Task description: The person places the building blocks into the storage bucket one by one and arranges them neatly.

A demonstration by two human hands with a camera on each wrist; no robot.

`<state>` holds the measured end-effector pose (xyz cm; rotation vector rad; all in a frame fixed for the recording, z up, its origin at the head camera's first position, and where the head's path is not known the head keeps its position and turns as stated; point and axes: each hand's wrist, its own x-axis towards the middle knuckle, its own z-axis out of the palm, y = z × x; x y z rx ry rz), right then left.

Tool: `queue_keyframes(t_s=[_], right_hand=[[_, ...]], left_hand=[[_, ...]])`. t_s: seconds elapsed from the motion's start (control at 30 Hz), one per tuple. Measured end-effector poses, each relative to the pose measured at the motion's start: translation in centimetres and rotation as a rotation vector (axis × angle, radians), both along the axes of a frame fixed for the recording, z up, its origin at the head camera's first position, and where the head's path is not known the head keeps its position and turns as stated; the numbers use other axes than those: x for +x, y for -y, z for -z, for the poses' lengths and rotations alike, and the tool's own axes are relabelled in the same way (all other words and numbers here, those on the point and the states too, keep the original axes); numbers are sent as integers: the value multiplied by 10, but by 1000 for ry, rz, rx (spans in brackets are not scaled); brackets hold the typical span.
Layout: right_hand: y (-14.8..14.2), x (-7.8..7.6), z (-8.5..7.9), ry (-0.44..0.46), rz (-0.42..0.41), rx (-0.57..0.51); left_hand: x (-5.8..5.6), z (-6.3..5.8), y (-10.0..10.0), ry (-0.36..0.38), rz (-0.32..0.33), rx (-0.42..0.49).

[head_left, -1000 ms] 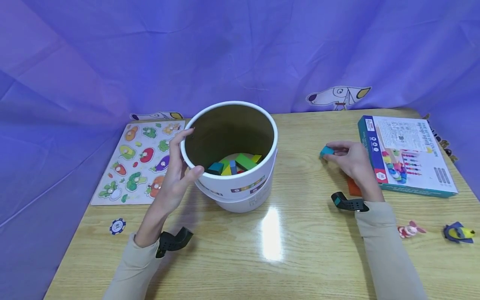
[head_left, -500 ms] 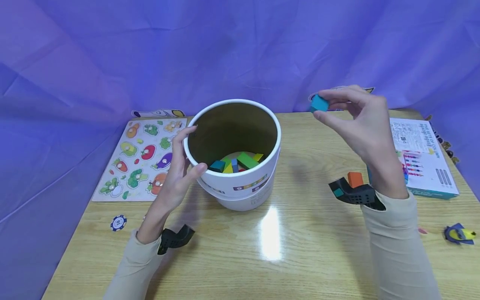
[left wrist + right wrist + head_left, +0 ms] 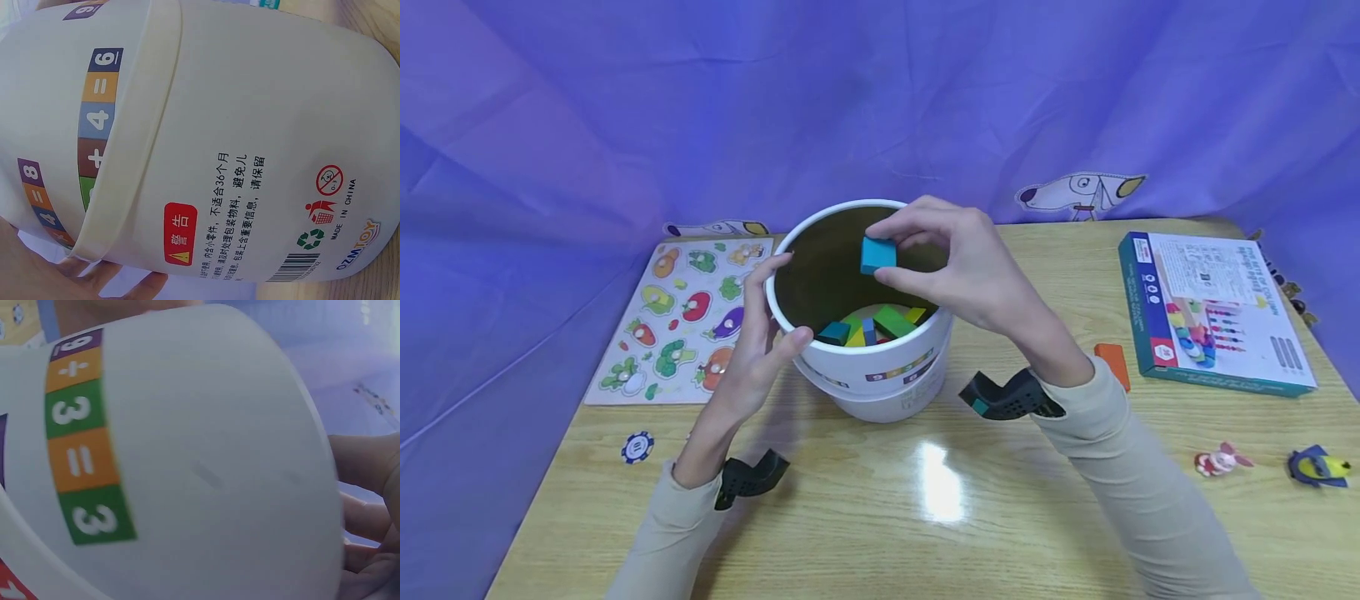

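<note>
A white bucket stands on the table at the middle of the head view. My left hand grips its left side, with the thumb and a fingertip at the rim. Between thumb and fingers of my right hand a teal block is pinched, held over the bucket's mouth. Several coloured blocks lie at the bottom, among them a green block and a dark teal block. The left wrist view shows the bucket's printed wall; in the right wrist view its wall hides the teal block.
An orange block lies right of the bucket, beside a flat toy box. A vegetable puzzle board is at the left, with a poker chip in front. A pig figure and a banana figure sit at the right.
My right hand has lifted the teal block off the table near the toy box and carried it left over the bucket. The left hand has stayed on the bucket.
</note>
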<state>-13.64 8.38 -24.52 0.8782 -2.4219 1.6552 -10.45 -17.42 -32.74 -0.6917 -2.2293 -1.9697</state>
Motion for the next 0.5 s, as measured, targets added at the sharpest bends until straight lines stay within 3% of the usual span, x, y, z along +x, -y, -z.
queue_keyframes(t_s=[0.3,0.5], right_hand=[[-1,3,4,-43,-8,9],[-26,17,15,-58,28,-133]], left_hand=[[0,0,-1,-2,9,2],[0,0,1,-12,3,6]])
